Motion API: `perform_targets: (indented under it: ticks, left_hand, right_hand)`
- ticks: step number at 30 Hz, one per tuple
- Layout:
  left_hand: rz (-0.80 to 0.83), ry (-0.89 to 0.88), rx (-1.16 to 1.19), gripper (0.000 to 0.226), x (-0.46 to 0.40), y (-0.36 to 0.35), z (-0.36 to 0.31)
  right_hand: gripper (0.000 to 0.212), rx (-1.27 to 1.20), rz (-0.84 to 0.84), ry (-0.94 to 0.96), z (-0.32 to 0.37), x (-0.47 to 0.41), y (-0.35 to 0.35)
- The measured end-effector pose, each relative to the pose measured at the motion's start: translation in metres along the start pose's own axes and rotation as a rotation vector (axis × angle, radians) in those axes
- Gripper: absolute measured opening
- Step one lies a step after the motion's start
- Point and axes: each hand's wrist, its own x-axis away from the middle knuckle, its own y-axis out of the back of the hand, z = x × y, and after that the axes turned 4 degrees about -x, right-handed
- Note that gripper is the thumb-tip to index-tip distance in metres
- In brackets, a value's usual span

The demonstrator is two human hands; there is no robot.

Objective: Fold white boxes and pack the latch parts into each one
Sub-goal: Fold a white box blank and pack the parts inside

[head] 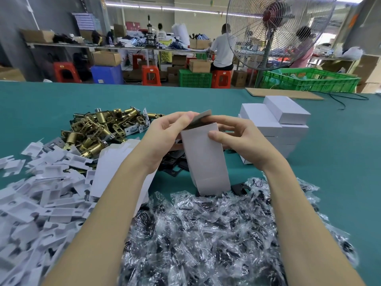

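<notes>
Both hands hold one white box (pixel 206 157) upright above the desk (pixel 340 162) at centre — the left hand (pixel 165 137) pinches its top flap, the right hand (pixel 241 141) grips its side, thumb on the front. Brass latches (pixel 97 131) lie at ten o'clock, finished boxes (pixel 276 118) at two.

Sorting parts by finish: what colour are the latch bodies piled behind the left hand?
Brass gold latch bodies, clearest in the head view.

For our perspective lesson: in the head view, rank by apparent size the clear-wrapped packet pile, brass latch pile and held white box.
1. Clear-wrapped packet pile, nearest the camera
2. Brass latch pile
3. Held white box
</notes>
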Motion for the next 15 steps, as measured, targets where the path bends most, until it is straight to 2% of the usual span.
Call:
perform_targets:
  ticks: [9,15]
  left_hand:
    - [0.127,-0.037,-0.036,0.034,0.002,0.0,-0.004]
    - [0.167,-0.026,-0.06,0.037,0.001,-0.001,-0.005]
  right_hand:
    - [0.039,0.071,0.174,0.024,0.01,-0.001,0.004]
    - [0.049,0.048,0.186,-0.033,0.016,-0.001,-0.001]
